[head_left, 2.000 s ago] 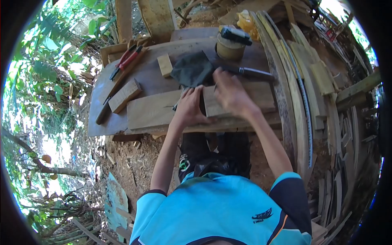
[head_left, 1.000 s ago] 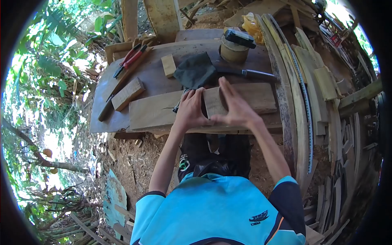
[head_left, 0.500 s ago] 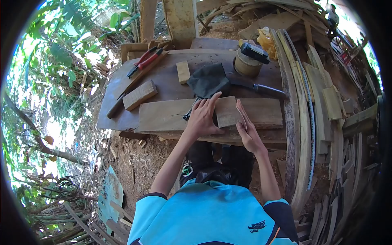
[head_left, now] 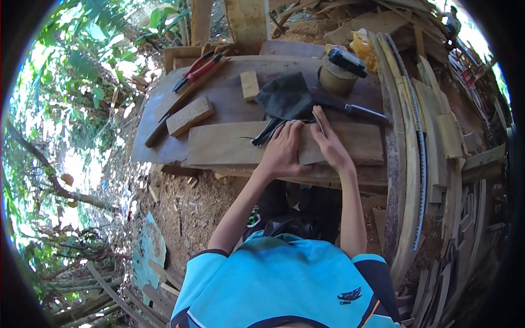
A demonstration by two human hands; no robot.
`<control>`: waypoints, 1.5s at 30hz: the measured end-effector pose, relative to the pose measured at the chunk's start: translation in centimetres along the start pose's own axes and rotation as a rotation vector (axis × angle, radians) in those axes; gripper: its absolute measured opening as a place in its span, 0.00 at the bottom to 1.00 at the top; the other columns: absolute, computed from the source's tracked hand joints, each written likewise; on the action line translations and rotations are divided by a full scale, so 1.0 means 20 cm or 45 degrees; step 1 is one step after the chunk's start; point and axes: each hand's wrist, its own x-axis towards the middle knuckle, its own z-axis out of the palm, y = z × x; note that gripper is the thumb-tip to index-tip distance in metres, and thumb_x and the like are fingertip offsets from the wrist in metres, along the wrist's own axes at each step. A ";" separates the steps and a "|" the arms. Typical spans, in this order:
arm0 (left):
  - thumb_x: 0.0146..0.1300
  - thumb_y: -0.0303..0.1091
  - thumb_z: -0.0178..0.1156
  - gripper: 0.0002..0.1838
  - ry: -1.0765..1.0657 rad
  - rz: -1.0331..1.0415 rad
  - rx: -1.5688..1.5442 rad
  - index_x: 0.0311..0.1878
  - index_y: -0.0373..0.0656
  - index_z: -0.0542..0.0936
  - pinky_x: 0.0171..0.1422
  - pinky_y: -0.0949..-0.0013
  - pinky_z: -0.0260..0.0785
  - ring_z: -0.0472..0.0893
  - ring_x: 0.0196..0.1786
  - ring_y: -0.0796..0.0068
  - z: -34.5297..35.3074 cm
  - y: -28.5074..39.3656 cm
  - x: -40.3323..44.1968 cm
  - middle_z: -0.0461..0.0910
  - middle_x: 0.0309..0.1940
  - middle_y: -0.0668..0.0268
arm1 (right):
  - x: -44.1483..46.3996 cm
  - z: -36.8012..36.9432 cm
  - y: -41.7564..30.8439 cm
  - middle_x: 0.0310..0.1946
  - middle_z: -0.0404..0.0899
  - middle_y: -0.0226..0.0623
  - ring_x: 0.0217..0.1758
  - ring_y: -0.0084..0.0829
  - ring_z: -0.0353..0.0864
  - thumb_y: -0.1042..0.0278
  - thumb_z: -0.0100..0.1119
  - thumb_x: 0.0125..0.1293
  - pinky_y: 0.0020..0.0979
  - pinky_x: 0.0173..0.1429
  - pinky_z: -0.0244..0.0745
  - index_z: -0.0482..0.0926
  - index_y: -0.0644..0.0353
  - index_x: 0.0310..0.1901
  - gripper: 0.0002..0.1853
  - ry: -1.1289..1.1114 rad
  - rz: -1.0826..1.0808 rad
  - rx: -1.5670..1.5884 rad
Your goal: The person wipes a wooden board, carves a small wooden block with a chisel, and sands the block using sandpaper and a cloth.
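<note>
A long wooden plank point(head_left: 219, 145) lies along the front of the work table. On it, between my hands, rests a short wooden block point(head_left: 308, 152), partly covered. My left hand point(head_left: 283, 148) grips the block from the left, fingers curled over its far end and thumb at its near edge. Along the block's right side lies my right hand point(head_left: 330, 145), its fingers stretched out and pointing away from me. A dark cloth point(head_left: 281, 97) lies just beyond, its tail reaching the plank beside my left fingers.
Red-handled pliers point(head_left: 205, 68), two loose wood blocks point(head_left: 191, 116) point(head_left: 249, 86) and a dark-handled tool point(head_left: 157, 133) lie on the table point(head_left: 150, 123). A chisel-like tool point(head_left: 366, 113) points right. A dark device point(head_left: 347, 62) sits on a round container point(head_left: 335, 76). Long boards point(head_left: 396, 164) stand right.
My left hand has moved right and closed over the short block. My right hand has shifted slightly forward and lies against it. The view has tilted a little.
</note>
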 end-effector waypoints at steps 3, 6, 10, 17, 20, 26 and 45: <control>0.32 0.50 0.70 0.51 0.027 -0.043 -0.028 0.61 0.37 0.59 0.63 0.57 0.59 0.67 0.59 0.49 -0.01 0.00 0.01 0.66 0.52 0.51 | -0.09 0.04 -0.07 0.73 0.43 0.46 0.76 0.43 0.45 0.57 0.44 0.70 0.34 0.75 0.44 0.53 0.55 0.71 0.30 0.014 0.042 -0.326; 0.28 0.50 0.70 0.53 0.021 0.018 0.017 0.59 0.35 0.59 0.65 0.55 0.55 0.67 0.58 0.49 0.00 -0.03 0.02 0.67 0.51 0.50 | -0.24 0.06 -0.06 0.73 0.44 0.45 0.75 0.43 0.48 0.57 0.44 0.69 0.38 0.74 0.49 0.54 0.54 0.70 0.30 0.054 0.016 -0.523; 0.29 0.51 0.70 0.53 0.007 0.066 0.011 0.60 0.35 0.59 0.67 0.54 0.52 0.66 0.59 0.50 0.01 -0.06 0.01 0.66 0.51 0.51 | -0.02 0.04 -0.07 0.73 0.46 0.45 0.74 0.46 0.49 0.54 0.40 0.70 0.37 0.73 0.50 0.54 0.56 0.70 0.29 0.050 0.012 -0.537; 0.27 0.51 0.69 0.50 0.153 -0.040 0.141 0.56 0.37 0.61 0.67 0.53 0.52 0.68 0.58 0.54 0.03 -0.01 0.01 0.68 0.49 0.54 | -0.28 0.09 -0.05 0.72 0.50 0.41 0.72 0.45 0.54 0.58 0.41 0.71 0.37 0.71 0.54 0.60 0.54 0.68 0.25 0.187 0.001 -0.678; 0.28 0.52 0.69 0.50 0.123 -0.023 0.109 0.57 0.37 0.61 0.67 0.53 0.52 0.68 0.57 0.54 0.03 -0.01 0.00 0.68 0.49 0.54 | -0.28 0.06 0.00 0.69 0.56 0.43 0.70 0.46 0.57 0.61 0.42 0.70 0.38 0.71 0.55 0.63 0.56 0.66 0.24 0.207 -0.102 -0.362; 0.29 0.50 0.68 0.49 0.233 -0.029 0.105 0.57 0.37 0.61 0.66 0.54 0.53 0.68 0.56 0.53 0.06 -0.01 0.01 0.68 0.48 0.53 | -0.23 0.13 -0.12 0.62 0.66 0.51 0.67 0.47 0.62 0.66 0.42 0.70 0.40 0.70 0.57 0.64 0.63 0.64 0.23 0.163 -0.280 -0.827; 0.30 0.48 0.70 0.52 0.139 -0.082 0.145 0.60 0.36 0.58 0.62 0.55 0.56 0.67 0.54 0.49 0.05 0.01 -0.04 0.66 0.48 0.52 | -0.14 0.09 -0.05 0.65 0.64 0.45 0.69 0.43 0.61 0.64 0.46 0.68 0.39 0.72 0.54 0.65 0.60 0.64 0.23 0.189 -0.183 -0.591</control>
